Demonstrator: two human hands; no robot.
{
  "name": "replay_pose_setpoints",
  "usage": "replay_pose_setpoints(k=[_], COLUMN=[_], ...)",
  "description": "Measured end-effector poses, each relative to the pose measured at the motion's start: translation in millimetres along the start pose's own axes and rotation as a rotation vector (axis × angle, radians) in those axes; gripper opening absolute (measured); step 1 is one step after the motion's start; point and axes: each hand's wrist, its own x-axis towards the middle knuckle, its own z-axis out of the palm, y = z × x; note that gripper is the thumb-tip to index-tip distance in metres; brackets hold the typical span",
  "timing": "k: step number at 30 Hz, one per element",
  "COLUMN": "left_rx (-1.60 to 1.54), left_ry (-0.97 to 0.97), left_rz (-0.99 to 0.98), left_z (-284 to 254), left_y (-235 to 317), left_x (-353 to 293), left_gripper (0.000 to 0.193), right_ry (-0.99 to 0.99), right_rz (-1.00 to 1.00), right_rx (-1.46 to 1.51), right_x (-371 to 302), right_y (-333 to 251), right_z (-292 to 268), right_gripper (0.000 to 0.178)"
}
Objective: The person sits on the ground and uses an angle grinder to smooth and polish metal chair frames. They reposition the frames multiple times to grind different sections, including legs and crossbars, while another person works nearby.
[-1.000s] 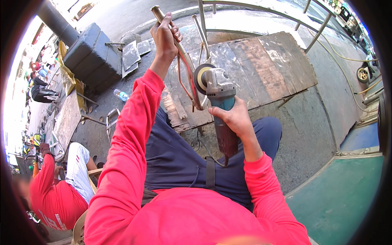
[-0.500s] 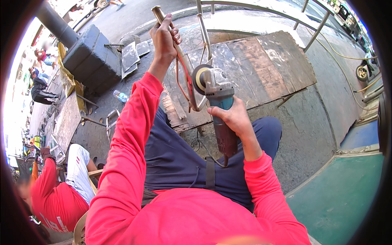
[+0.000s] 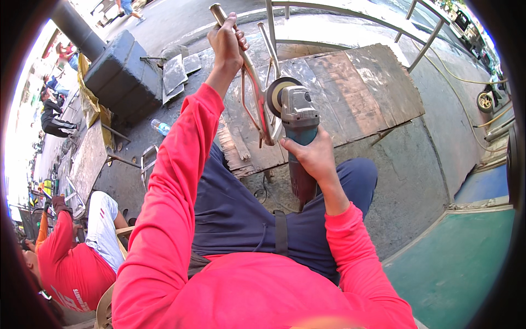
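My left hand (image 3: 226, 46) is wrapped round the upper end of a bare metal tube frame (image 3: 255, 90), which looks like part of a bicycle frame. Its bent lower end lies over the plywood bench. My right hand (image 3: 313, 157) grips the body of an angle grinder (image 3: 301, 118) with a grey head and teal housing. The grinder's round disc (image 3: 275, 97) is beside the frame's tubes; whether it touches them I cannot tell. A dark cord runs down by my lap.
The worn plywood bench (image 3: 356, 90) has ragged edges. Metal railing (image 3: 350, 34) runs behind it. To the left are a dark block with a post (image 3: 125, 77), a plastic bottle (image 3: 160, 127) and a seated co-worker in red (image 3: 76, 263). A green panel (image 3: 449, 263) lies at right.
The grinder has turned, showing more of its head's top, and its disc has shifted slightly right. My left hand and the frame's upper end have moved a little right and up.
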Motion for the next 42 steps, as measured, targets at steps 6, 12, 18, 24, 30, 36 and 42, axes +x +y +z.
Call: replay_pose_setpoints(k=[6,12,18,24,30,36,42], left_rx=[0.064,0.092,0.099,0.147,0.197,0.210,0.217], left_ry=[0.045,0.070,0.068,0.127,0.239,0.251,0.274], left_rz=[0.034,0.061,0.050,0.068,0.084,0.127,0.144], left_z=[24,35,36,29,24,21,22], left_y=[-15,-26,-29,-41,-59,-61,-56], left_x=[17,24,30,43,63,65,62], left_gripper=[0.031,0.031,0.030,0.028,0.031,0.034,0.032], right_ry=[0.107,0.165,0.220,0.248,0.250,0.241,0.245], right_rz=[-0.033,-0.084,-0.069,-0.050,-0.058,-0.125,-0.113], right_rx=[-0.160,-0.176,-0.223,-0.173,-0.245,-0.229,-0.221], right_x=[5,13,20,20,22,24,30], right_y=[-7,-4,0,-3,-3,1,3], right_z=[-1,0,1,4,3,6,7], right_gripper=[0.051,0.052,0.054,0.048,0.048,0.056,0.055])
